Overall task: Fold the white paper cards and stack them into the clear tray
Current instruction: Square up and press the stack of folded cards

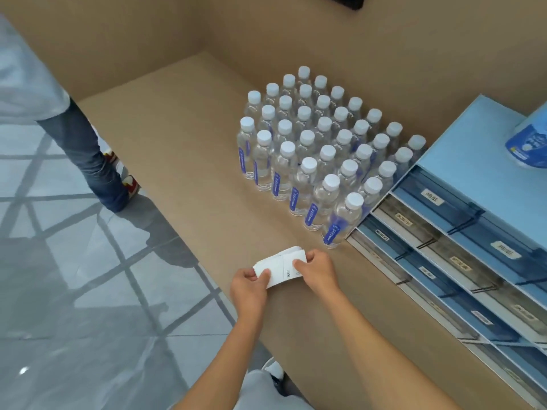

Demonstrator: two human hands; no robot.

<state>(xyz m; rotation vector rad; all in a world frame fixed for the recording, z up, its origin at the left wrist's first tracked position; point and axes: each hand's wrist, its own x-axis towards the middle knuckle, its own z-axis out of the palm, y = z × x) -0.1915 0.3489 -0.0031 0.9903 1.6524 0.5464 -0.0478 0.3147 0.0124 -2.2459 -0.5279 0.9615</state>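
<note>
A small bundle of white paper cards (pixel 281 266) lies low over the near edge of the tan counter (pixel 183 149). My left hand (pixel 248 287) pinches its left end, thumb on top. My right hand (pixel 315 269) grips its right end, fingers curled over the far edge. A small printed mark shows on the top card. No clear tray can be picked out with certainty; a blue drawer unit (pixel 461 232) with translucent labelled drawers stands to the right.
Several rows of water bottles (pixel 319 155) with white caps stand on the counter beyond my hands. A blue-and-white container (pixel 529 140) rests on the drawer unit. Another person's legs (pixel 88 155) stand on the grey tiled floor at left.
</note>
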